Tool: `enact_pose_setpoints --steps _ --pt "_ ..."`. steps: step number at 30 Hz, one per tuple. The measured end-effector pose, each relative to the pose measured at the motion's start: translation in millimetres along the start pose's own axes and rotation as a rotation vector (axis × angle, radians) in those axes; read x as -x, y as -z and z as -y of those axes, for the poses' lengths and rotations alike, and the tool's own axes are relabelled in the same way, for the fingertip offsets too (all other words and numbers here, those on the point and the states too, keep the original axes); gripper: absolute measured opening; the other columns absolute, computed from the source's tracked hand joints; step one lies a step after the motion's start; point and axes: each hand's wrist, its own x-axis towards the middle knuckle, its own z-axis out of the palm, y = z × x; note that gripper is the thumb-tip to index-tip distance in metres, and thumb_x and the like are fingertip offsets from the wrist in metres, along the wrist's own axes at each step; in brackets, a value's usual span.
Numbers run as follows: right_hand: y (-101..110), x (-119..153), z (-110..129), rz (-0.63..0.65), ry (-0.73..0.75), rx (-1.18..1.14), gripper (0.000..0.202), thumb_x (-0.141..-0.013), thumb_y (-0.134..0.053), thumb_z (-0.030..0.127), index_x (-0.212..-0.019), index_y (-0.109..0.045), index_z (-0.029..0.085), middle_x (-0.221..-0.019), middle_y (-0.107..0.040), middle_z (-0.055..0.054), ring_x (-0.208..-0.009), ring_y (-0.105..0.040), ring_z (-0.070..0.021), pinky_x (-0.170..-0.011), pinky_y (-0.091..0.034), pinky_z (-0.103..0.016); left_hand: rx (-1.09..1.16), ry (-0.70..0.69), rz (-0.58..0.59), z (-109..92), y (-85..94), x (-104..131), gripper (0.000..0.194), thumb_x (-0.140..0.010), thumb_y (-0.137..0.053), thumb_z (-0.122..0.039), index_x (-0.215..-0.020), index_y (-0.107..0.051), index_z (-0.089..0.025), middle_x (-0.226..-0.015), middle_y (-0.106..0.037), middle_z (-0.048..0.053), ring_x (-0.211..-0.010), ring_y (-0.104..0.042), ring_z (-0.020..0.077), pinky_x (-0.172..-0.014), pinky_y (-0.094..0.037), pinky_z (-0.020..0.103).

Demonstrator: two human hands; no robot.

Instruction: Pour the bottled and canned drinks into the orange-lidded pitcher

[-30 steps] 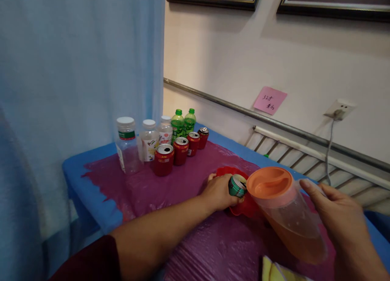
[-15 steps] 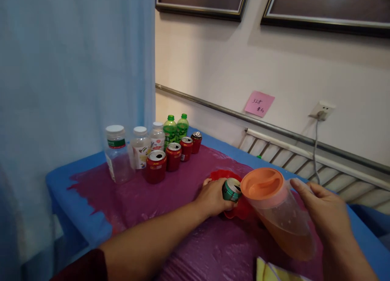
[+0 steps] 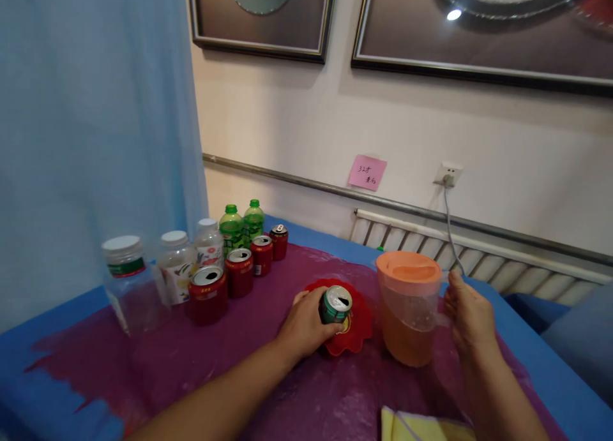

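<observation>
My left hand is wrapped round a green drink can with an opened top. The can is over a red scalloped plate; whether its base touches the plate is hidden. To the right, my right hand grips the handle of a clear plastic pitcher. An orange lid covers the pitcher, and brownish liquid fills its lower part. The pitcher is nearly upright and apart from the can.
Several red cans stand in a row at the left, before clear jars with white lids and green bottles. A folded yellow cloth lies at the front. Purple plastic sheeting covers the blue table; a radiator lines the wall.
The pitcher has swung from tilted against the can's rim to nearly upright, moving away to the right. My left hand still holds the can over the plate. The view has shifted.
</observation>
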Motion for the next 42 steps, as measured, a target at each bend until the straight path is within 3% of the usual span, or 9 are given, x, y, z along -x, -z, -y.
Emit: enact_pose_setpoints --steps 3,7,16,24,32,35,38,41,42 --pt "-2 -2 -2 -0.028 -0.111 -0.15 0.058 -0.071 -0.08 0.062 -0.056 -0.04 0.022 -0.048 -0.032 0.011 -0.042 -0.025 -0.0055 -0.039 -0.019 -0.022 -0.015 0.016 0.014 -1 2.9 -2 0.068 -0.062 -0.087 -0.031 -0.125 -0.064 -0.025 -0.126 -0.071 0.006 -0.119 -0.06 0.0315 -0.105 -0.043 0.043" --pt "3 -7 -9 -0.087 -0.087 -0.172 0.058 -0.073 -0.078 0.062 -0.057 -0.039 0.022 -0.048 -0.034 0.011 -0.042 -0.026 -0.0055 -0.039 -0.019 -0.022 -0.051 -0.001 0.046 -5 5.5 -3 0.065 -0.064 -0.085 -0.028 -0.126 -0.063 -0.026 -0.128 -0.071 0.006 -0.123 -0.06 0.0324 -0.113 -0.037 0.047" --pt "9 -17 -19 -0.214 -0.06 -0.026 0.049 -0.074 -0.068 0.065 -0.061 -0.049 0.021 -0.048 -0.041 0.009 -0.043 -0.032 -0.0084 -0.042 -0.026 -0.024 0.01 -0.009 0.042 -9 6.4 -6 0.06 -0.065 -0.082 -0.023 -0.121 -0.064 -0.026 -0.127 -0.072 0.007 -0.122 -0.061 0.0326 -0.115 -0.036 0.051" --pt "22 -25 -23 -0.383 0.016 0.093 0.031 -0.076 -0.064 0.049 -0.068 -0.061 0.019 -0.06 -0.05 0.007 -0.064 -0.042 -0.0135 -0.059 -0.036 -0.028 0.112 -0.015 0.052 -8 4.9 -7 0.06 -0.064 -0.082 -0.022 -0.121 -0.064 -0.022 -0.126 -0.072 0.008 -0.119 -0.064 0.0299 -0.107 -0.047 0.045" --pt "20 -28 -25 -0.394 0.068 0.121 0.031 -0.075 -0.06 0.049 -0.069 -0.061 0.019 -0.062 -0.052 0.006 -0.066 -0.045 -0.0154 -0.062 -0.039 -0.03 0.191 0.042 0.057 -9 4.8 -9 0.066 -0.061 -0.083 -0.023 -0.123 -0.061 -0.021 -0.126 -0.072 0.007 -0.119 -0.065 0.0287 -0.108 -0.048 0.044" --pt "18 -28 -20 -0.43 0.137 0.13 0.027 -0.074 -0.061 0.046 -0.07 -0.059 0.019 -0.065 -0.053 0.004 -0.068 -0.048 -0.0163 -0.064 -0.042 -0.03 0.248 0.083 0.026 -8 4.1 -11 0.065 -0.059 -0.084 -0.023 -0.119 -0.059 -0.02 -0.124 -0.072 0.008 -0.118 -0.066 0.0277 -0.107 -0.049 0.044" --pt "15 -23 -3 -0.553 0.246 0.137 0.025 -0.077 -0.058 0.045 -0.081 -0.058 0.02 -0.08 -0.057 0.0 -0.079 -0.053 -0.0189 -0.076 -0.046 -0.034 0.29 0.102 0.028 -7 4.7 -13 0.059 -0.059 -0.083 -0.026 -0.113 -0.059 -0.02 -0.119 -0.073 0.009 -0.113 -0.069 0.0273 -0.104 -0.052 0.043" --pt "4 -5 29 -0.645 0.478 0.146 0.025 -0.081 -0.059 0.044 -0.09 -0.056 0.021 -0.101 -0.057 -0.006 -0.098 -0.057 -0.0227 -0.089 -0.046 -0.038 0.267 0.089 0.003 -9 7.1 -13 0.06 -0.06 -0.083 -0.028 -0.114 -0.059 -0.019 -0.117 -0.073 0.009 -0.111 -0.069 0.0279 -0.102 -0.052 0.043" --pt "-2 5 40 -0.632 0.628 0.142 0.024 -0.083 -0.06 0.042 -0.092 -0.056 0.021 -0.105 -0.057 -0.008 -0.103 -0.057 -0.0245 -0.091 -0.047 -0.04 0.25 0.077 -0.006 -10 8.1 -13 0.06 -0.06 -0.082 -0.028 -0.114 -0.059 -0.02 -0.117 -0.073 0.008 -0.111 -0.068 0.028 -0.102 -0.052 0.043"
